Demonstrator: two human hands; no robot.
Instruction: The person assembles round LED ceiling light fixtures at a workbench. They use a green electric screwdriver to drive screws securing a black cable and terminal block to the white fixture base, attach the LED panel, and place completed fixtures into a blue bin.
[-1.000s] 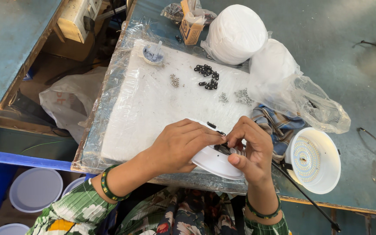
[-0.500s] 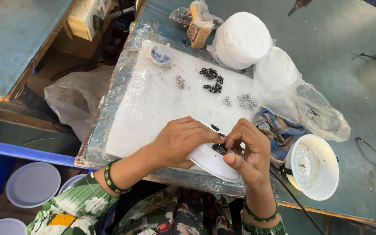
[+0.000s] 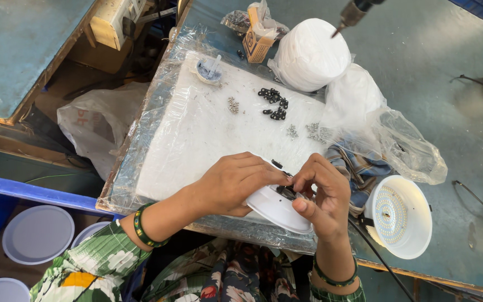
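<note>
The left hand [image 3: 236, 182] is steadying the white lamp housing [image 3: 278, 208] at the desk [image 3: 459, 112] near edge while the right hand [image 3: 322, 196] is pinching a small black clip [image 3: 286, 192] on it; judged light, rigid, best held by the rim.

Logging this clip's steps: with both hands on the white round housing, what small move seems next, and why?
Probably pressing the small black part down into the white round housing: the right hand pinches it at the top face while the left hand steadies the housing, so it looks not yet seated.
</note>
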